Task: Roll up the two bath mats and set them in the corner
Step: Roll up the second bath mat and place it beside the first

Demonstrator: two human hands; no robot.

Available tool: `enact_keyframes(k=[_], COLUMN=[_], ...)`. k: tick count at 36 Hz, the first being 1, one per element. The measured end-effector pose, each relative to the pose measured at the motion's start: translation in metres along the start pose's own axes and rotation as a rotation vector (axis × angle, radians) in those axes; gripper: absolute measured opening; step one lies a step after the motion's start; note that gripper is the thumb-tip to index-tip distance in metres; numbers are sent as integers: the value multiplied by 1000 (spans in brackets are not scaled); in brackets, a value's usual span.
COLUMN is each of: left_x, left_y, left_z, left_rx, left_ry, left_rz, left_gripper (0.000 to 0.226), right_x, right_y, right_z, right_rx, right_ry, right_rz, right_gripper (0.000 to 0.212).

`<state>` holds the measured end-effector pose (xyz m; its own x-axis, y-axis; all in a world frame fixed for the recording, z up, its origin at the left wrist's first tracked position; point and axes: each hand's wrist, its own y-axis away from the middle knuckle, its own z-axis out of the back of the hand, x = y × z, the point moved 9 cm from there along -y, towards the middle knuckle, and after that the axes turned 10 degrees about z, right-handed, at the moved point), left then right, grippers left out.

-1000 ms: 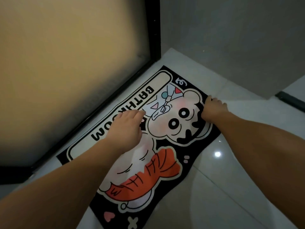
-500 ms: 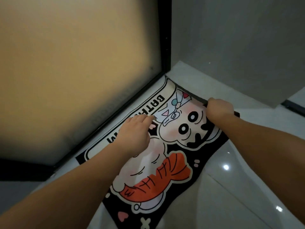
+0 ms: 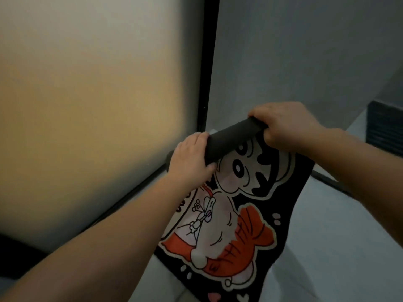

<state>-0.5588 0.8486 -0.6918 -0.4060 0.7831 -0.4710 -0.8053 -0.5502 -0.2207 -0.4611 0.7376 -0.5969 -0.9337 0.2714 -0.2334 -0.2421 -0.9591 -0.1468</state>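
A black bath mat (image 3: pixel 246 216) with a cartoon figure and an orange fish print hangs lifted off the floor. Its top end is curled into a dark roll (image 3: pixel 231 140) showing the black underside. My left hand (image 3: pixel 192 160) grips the left end of that roll. My right hand (image 3: pixel 283 125) grips the right end, a little higher. The mat's lower edge runs out of view at the bottom. Only one mat is in sight.
A frosted glass door with a black frame (image 3: pixel 207 83) fills the left. A grey wall (image 3: pixel 305 51) meets it in the corner behind the roll. Pale glossy floor tiles (image 3: pixel 338 247) lie to the right, with a dark grille (image 3: pixel 383 127) at the far right.
The mat lay flat on the floor with both hands pressed on it. Now its far end is rolled over and both hands hold the roll up off the floor.
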Motion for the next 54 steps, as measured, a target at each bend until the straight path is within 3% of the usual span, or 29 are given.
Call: enact_keyframes(k=[4, 9, 13, 16, 20, 23, 27, 32, 44, 49, 54], left_x=[-5, -16, -32, -44, -65, -76, -66, -22, 47, 70, 79], left_y=[-5, -11, -3, 8, 23, 31, 33, 36, 53, 58, 57], left_z=[47, 127, 182, 206, 232, 248, 236, 182, 91, 75, 73], left_rx=[34, 81, 86, 23, -39, -34, 90, 253, 412, 482, 419], left_ry=[85, -100, -266, -331, -369, -349, -252, -152, -421, -411, -425], left_rz=[65, 50, -15, -71, -153, -180, -128, -5, 21, 78, 55], left_gripper=[34, 19, 16, 11, 36, 41, 32, 38, 14, 17, 21], right_x=[1, 15, 22, 26, 23, 21, 28, 50, 103, 125, 133], right_y=[-7, -18, -19, -12, -2, 2, -4, -12, -28, -32, -34], right_z=[37, 83, 116, 136, 155, 158, 140, 79, -1, -35, -50], right_rx=[38, 17, -92, -161, -211, -207, -99, 117, 253, 274, 200], right_ry=[40, -67, -124, -157, -207, -381, -510, -533, -48, -99, -40], right_rz=[68, 107, 125, 121, 125, 146, 151, 129, 320, 357, 450], right_gripper=[31, 49, 26, 23, 23, 16, 24, 56, 33, 18, 69])
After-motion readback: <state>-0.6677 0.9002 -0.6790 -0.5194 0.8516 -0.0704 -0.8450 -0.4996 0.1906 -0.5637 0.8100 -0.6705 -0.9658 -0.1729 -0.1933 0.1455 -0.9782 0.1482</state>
